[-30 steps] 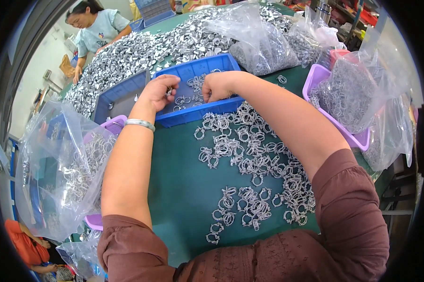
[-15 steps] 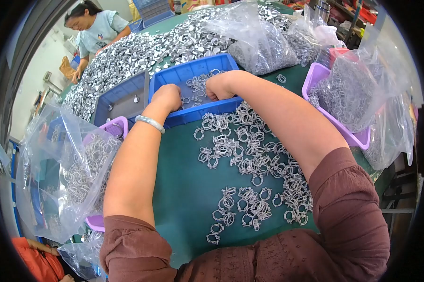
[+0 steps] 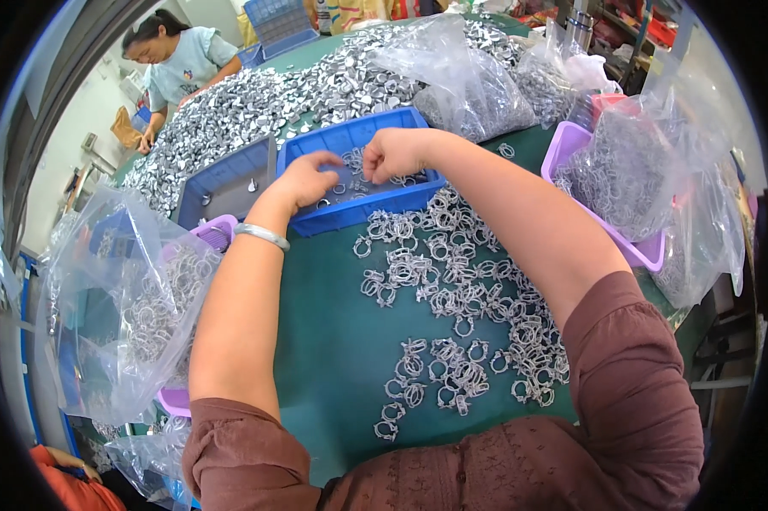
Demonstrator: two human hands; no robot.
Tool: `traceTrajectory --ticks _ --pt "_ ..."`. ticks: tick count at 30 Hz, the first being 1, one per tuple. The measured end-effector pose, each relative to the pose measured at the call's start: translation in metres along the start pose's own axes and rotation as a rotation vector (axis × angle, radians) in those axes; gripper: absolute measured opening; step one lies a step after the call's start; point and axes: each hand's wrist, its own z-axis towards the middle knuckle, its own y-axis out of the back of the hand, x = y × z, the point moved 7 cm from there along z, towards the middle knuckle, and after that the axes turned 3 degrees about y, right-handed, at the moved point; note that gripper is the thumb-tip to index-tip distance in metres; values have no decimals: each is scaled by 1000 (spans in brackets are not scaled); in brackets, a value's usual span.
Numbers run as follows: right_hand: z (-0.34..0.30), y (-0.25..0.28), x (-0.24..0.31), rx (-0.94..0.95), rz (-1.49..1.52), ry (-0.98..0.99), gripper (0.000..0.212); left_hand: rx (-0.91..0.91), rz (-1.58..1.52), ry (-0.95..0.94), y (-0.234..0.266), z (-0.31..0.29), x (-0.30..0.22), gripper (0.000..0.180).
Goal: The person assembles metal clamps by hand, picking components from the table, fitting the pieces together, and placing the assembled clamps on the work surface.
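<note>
Both my hands are over the blue plastic tray (image 3: 375, 204), which holds some grey ring-shaped clips (image 3: 354, 159). My left hand (image 3: 310, 179) hovers above the tray's left part, thumb and fingers apart, with nothing seen in it. A pale bangle (image 3: 262, 236) circles that wrist. Over the tray's middle, my right hand (image 3: 394, 155) has its fingers curled and pinched together; whatever they hold is hidden. Many more grey ring clips (image 3: 452, 294) lie loose on the green table (image 3: 328, 341), between the tray and my body, mostly toward the right.
Left of the blue tray stands a grey tray (image 3: 230, 183) with a few pieces. A large heap of silvery pieces (image 3: 230, 111) spreads behind, where a co-worker (image 3: 184, 64) leans in. Purple baskets (image 3: 564, 140) and clear bags (image 3: 115, 315) of rings flank both sides.
My left hand has lifted, and its fingers have spread from a closed shape. The right hand has risen slightly and shifted left, fingers still curled.
</note>
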Motion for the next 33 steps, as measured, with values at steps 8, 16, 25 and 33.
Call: traceTrajectory --ticks 8,16,25,33 --pt "18 -32 -5 217 -341 -64 18 296 550 103 -22 3 -1 21" --pt "16 -33 -6 258 -404 -111 18 388 720 100 -31 10 6 23" --pt "17 -15 -9 7 -275 -141 30 207 216 15 -38 21 -5 27" --pt "17 -20 -13 -15 -446 -159 18 225 369 -24 -46 24 -15 22"
